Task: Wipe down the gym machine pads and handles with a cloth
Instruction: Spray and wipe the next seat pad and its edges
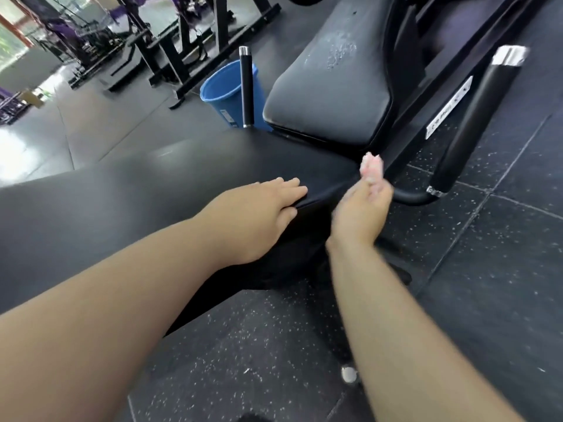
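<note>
A wide black seat pad (128, 208) fills the left and middle of the view. My left hand (259, 214) rests flat on its near right edge, fingers straight. Just right of it, my right hand (362, 208) is blurred and pinches a small pink-white cloth (371, 167) beside the pad's right corner. Beyond stands the tilted black back pad (329, 95), with wet droplets on its upper part. A black foam handle (469, 129) with a chrome cap slants at the right. A second upright black handle (246, 86) stands at the left of the back pad.
A blue bucket (222, 92) sits on the floor behind the upright handle. Speckled black rubber tiles (487, 269) cover the floor at right and below. Other black and purple gym machines (137, 35) stand at the far left, near bright windows.
</note>
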`<move>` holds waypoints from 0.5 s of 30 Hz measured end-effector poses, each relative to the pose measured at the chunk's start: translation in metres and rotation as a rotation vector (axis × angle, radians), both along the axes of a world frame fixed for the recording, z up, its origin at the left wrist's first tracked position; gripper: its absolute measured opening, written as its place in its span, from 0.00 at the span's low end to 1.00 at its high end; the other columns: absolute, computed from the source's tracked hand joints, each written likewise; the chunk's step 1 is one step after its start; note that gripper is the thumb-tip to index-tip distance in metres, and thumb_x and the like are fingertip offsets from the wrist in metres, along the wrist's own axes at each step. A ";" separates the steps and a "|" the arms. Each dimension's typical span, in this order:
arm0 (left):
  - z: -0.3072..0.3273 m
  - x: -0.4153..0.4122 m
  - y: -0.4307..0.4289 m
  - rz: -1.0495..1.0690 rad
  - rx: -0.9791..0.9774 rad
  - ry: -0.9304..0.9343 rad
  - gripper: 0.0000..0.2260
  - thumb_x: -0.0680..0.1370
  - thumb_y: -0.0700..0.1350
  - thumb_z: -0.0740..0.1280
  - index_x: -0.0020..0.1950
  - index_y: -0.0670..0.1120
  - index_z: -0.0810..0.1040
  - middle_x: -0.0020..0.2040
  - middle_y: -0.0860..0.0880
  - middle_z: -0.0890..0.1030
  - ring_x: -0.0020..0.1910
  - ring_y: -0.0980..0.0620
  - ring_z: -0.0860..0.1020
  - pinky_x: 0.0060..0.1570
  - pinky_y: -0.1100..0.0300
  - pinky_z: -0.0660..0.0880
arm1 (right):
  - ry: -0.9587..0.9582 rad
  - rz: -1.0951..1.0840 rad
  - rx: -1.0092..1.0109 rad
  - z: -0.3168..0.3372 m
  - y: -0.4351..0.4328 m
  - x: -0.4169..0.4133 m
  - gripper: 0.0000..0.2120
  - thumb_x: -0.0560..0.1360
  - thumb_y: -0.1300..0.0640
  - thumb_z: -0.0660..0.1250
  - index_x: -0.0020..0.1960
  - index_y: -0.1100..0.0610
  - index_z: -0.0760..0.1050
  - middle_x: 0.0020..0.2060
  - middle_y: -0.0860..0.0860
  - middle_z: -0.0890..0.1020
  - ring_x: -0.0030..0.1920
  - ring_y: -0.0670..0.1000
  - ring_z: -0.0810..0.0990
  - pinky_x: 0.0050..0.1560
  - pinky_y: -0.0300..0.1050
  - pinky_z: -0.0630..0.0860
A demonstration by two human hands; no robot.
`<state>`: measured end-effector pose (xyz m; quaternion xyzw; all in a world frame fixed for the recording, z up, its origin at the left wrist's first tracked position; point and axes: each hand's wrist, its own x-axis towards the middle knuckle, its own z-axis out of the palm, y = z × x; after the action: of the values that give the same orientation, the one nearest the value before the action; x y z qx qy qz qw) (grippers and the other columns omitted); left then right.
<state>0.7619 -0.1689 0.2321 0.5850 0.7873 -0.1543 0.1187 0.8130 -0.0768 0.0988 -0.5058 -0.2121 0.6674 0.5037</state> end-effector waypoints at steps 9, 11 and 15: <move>-0.002 0.000 -0.001 0.017 0.005 -0.019 0.21 0.86 0.49 0.51 0.80 0.57 0.55 0.79 0.61 0.54 0.78 0.62 0.51 0.68 0.71 0.47 | -0.106 0.069 0.141 -0.025 0.027 0.000 0.13 0.79 0.60 0.58 0.56 0.54 0.80 0.40 0.31 0.82 0.43 0.33 0.78 0.45 0.27 0.69; -0.002 0.000 0.000 0.015 0.009 -0.013 0.21 0.86 0.49 0.51 0.80 0.56 0.55 0.79 0.61 0.54 0.78 0.62 0.51 0.69 0.70 0.47 | -0.048 0.196 0.066 -0.031 0.046 0.001 0.12 0.78 0.52 0.61 0.58 0.47 0.80 0.36 0.37 0.82 0.33 0.43 0.77 0.38 0.39 0.72; -0.001 0.001 0.001 0.016 -0.005 -0.014 0.21 0.86 0.48 0.51 0.80 0.56 0.55 0.80 0.60 0.54 0.78 0.60 0.51 0.69 0.69 0.47 | 0.029 0.152 -0.092 -0.018 0.039 -0.001 0.12 0.78 0.43 0.63 0.56 0.46 0.80 0.32 0.36 0.78 0.34 0.41 0.75 0.38 0.39 0.71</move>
<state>0.7630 -0.1675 0.2316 0.5794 0.7908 -0.1511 0.1268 0.8119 -0.0378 0.0809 -0.5012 -0.2116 0.7199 0.4309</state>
